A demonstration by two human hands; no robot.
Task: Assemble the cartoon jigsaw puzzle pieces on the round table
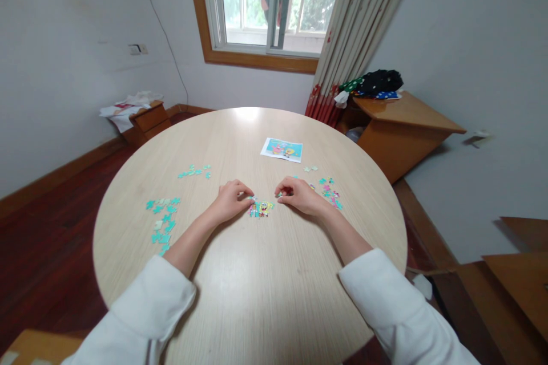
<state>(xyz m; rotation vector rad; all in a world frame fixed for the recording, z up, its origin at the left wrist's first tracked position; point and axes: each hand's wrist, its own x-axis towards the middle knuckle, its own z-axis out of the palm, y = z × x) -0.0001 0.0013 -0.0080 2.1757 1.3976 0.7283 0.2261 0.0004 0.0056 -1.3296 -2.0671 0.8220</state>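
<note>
"Where does the patch of puzzle pieces (263, 209) sit?"

"On the counter (257, 296), between the two hands. It lies just to the right of the left fingers and, across a small gap, to the left of the right ones."

"So which hand is nearer?"

"The left hand (233, 201); its fingers meet the far left corner. The right hand (299, 193) stands apart, slightly farther off than the patch's middle."

"Are the fingers gripping anything?"

"The right ones pinch a small piece (280, 196), mostly hidden. The left thumb and forefinger are nearly together, but I can't tell whether they grip a piece or only steady the corner."

"And the patch's long axis?"

"Side to side, I'd judge, so its right edge faces the pinched piece."

"Anything beyond?"

"The picture sheet (281, 150) lies past the hands, and more loose pieces (164, 219) are spread out to the left."
</note>
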